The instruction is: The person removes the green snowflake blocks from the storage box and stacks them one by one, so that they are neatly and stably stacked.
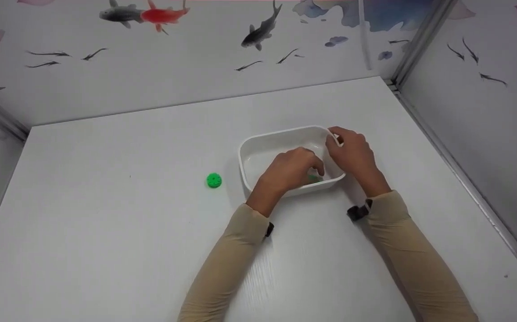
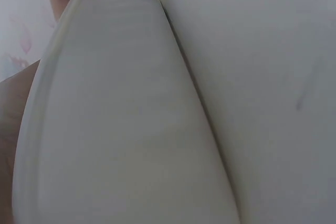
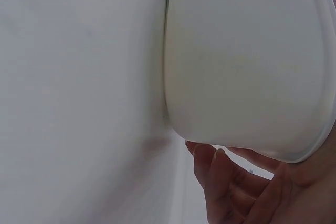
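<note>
A white rectangular tub with rounded corners sits on the white table. My left hand reaches over its near rim, fingers bent down inside. By those fingertips a bit of something green shows low in the tub; the hand covers the rest, and I cannot tell whether the fingers hold it. My right hand grips the tub at its right end, thumb on the inner side. In the right wrist view its curled fingers lie against the outside wall. Left of the tub lies a small green notched disc.
The white table meets a wall panel with painted fish at the back. Another panel stands along the right edge, with a metal frame at the corner.
</note>
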Action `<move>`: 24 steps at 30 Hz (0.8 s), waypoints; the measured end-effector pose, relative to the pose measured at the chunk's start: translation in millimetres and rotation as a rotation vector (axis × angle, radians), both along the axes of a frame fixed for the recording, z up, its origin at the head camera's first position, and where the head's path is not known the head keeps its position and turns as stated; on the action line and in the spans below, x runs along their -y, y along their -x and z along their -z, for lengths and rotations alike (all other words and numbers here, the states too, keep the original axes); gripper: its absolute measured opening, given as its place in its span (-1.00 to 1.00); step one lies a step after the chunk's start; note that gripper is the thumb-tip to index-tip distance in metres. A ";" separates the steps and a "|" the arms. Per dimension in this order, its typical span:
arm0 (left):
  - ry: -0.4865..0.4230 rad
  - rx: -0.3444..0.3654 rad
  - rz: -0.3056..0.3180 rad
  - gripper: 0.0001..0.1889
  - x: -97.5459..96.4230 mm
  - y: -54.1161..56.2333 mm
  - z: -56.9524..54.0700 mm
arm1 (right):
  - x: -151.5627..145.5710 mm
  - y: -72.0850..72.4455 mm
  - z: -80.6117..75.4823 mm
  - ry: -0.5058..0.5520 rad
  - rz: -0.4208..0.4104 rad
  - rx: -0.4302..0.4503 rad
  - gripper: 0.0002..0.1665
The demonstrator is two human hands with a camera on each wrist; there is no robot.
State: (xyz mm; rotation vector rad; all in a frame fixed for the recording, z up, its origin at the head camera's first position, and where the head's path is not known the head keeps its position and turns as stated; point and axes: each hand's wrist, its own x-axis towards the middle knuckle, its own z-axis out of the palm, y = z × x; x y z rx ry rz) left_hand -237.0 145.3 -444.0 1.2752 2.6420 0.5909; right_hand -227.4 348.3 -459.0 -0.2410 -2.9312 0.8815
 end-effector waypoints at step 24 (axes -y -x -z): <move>0.035 -0.023 -0.081 -0.73 8.7 5.2 3.1 | -0.8 0.0 1.6 -0.008 -0.010 -0.040 -0.43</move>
